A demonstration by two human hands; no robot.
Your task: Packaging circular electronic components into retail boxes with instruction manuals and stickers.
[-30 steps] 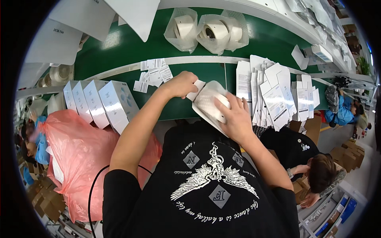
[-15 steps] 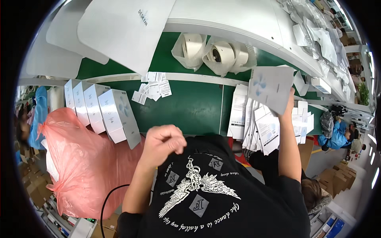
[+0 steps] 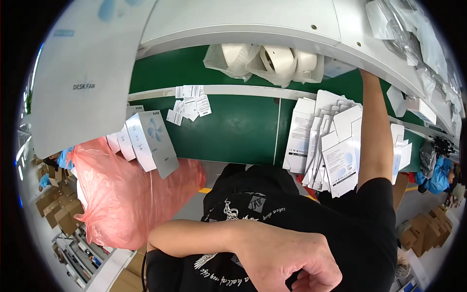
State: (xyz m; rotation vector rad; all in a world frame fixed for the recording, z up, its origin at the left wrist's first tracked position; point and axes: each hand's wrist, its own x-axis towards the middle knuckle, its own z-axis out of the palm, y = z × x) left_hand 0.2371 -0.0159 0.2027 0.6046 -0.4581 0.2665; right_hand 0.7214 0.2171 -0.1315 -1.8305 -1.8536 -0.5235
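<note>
My left hand [image 3: 294,258] is drawn in low before my shirt. Its fingers curl closed, and nothing shows in them. My right forearm [image 3: 378,131] stretches forward over the bench. Its hand passes under the raised shelf [image 3: 272,31], which hides the fingers. Beside that wrist a pale grey box [image 3: 339,68] lies partly under the shelf. Left of it sit several white rounded parts [image 3: 277,61] in clear bags. Left of my right forearm lies a fanned pile of flat white printed cartons [image 3: 335,155].
Small white labels [image 3: 190,104] lie on the green bench [image 3: 228,129]. Upright desk fan boxes [image 3: 158,141] stand at its left, beside a large pink plastic bag [image 3: 126,194]. A big grey-white carton panel [image 3: 82,63] fills the upper left. Clear bags [image 3: 413,39] rest on the shelf's right.
My right hand has gone forward under the shelf with the pale box it held above the carton pile. My left hand has come down and rightward across my body. The view has shifted.
</note>
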